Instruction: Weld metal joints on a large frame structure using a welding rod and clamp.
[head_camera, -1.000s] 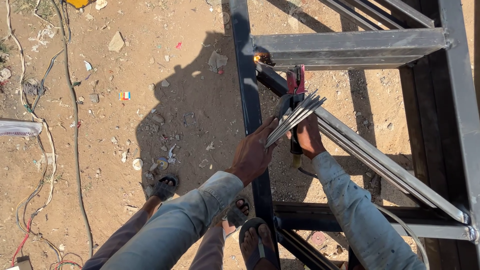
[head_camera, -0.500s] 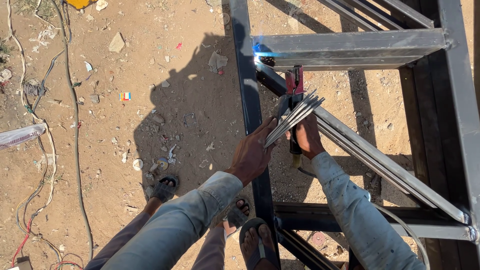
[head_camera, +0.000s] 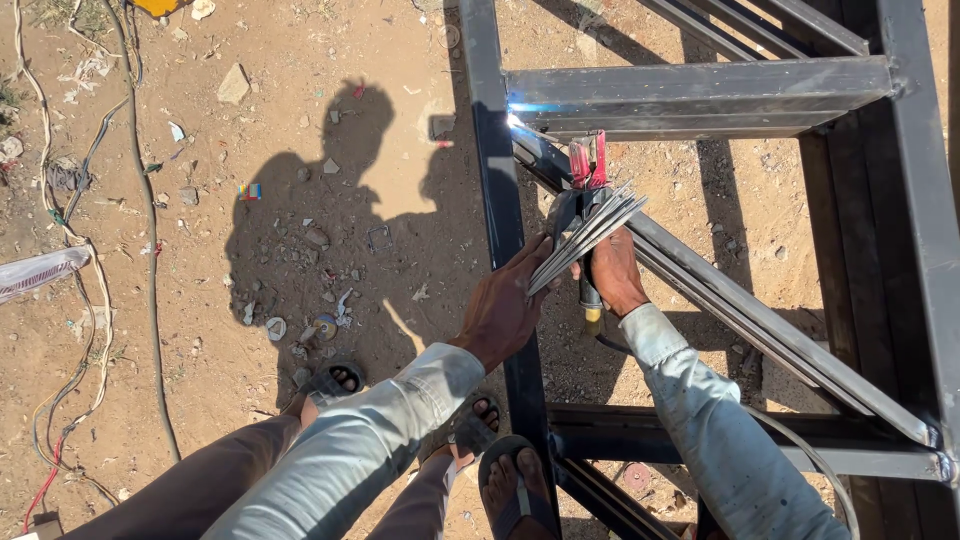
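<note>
Fingers of left hand wrapped round a fan of thin grey welding rods, bundle angled up-right, tips spread past the other hand. Left hand also sits against the vertical steel post of the frame. Right hand closed on the electrode holder, red-jawed head up top, yellow-tipped handle end poking out below the fist, cable running down behind the right sleeve. Holder head sits on the diagonal brace, just below the horizontal box beam. Bright blue-white arc flash at the joint where post, beam & brace meet, up-left of the holder. Both sleeves light grey. Below: sandalled feet, one on the lower cross rail. Sandy ground left of frame w/ stones, scrap bits, cables along far left edge, person's shadow across it.
</note>
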